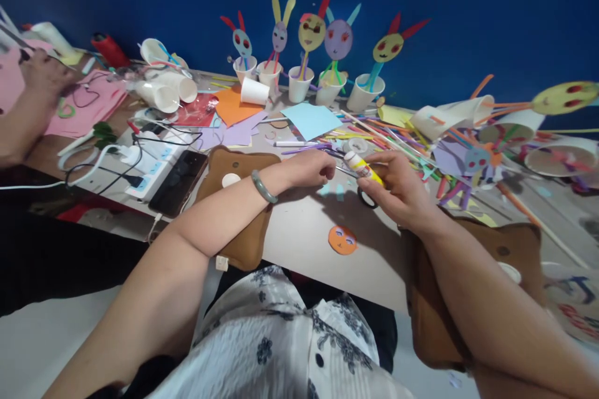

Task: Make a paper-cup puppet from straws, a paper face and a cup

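Note:
My right hand [397,190] is closed around a yellow glue stick [362,169], its white end tilted up and to the left. Just left of it, my left hand [311,168], a green bangle on its wrist, has its fingers curled; what they hold, if anything, is hidden. Between me and both hands, an orange paper circle [342,240] with drawn eyes and mouth lies face up on the table. Black-handled scissors [367,199] lie partly under my right hand. Small light-blue paper cutouts [340,192] are on the tabletop between the hands.
Several paper-cup figures with rabbit ears stand along the blue wall, one in a paper cup [301,84]. Brown cushions [238,224] lie under my forearms. At left are a power strip [159,165], a phone [180,182] and another person's hand [44,72].

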A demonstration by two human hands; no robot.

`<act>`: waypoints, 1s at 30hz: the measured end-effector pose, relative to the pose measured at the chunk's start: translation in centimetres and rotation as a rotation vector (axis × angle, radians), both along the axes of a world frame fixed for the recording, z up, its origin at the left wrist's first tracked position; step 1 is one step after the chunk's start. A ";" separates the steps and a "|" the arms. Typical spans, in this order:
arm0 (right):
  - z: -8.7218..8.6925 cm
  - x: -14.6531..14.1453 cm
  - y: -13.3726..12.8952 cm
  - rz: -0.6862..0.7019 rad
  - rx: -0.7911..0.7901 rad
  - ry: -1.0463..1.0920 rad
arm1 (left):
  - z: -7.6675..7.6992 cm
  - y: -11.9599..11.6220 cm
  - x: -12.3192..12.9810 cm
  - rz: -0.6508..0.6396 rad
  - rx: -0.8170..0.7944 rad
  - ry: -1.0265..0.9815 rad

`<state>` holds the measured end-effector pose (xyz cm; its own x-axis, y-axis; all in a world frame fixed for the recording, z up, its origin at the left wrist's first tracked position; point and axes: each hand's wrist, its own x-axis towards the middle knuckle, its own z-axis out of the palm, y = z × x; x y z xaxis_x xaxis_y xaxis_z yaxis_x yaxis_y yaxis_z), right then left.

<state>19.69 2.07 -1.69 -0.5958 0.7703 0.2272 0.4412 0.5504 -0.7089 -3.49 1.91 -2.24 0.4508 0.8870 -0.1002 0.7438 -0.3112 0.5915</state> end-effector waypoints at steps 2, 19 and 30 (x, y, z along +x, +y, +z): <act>0.2 0.3 0.1 0.021 -0.016 0.042 | 0.0 0.1 0.1 -0.010 0.020 0.007; -1.0 -2.2 -0.6 0.126 0.018 -0.107 | 0.3 -0.2 0.7 -0.067 -0.066 0.081; -2.1 -2.5 -0.3 0.136 0.102 -0.187 | 0.9 -0.1 1.0 -0.039 -0.108 0.060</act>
<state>17.23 1.79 -3.79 -0.7312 0.6592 0.1755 0.4769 0.6780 -0.5594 -2.52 1.77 -1.29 0.4749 0.8515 -0.2223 0.7674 -0.2770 0.5782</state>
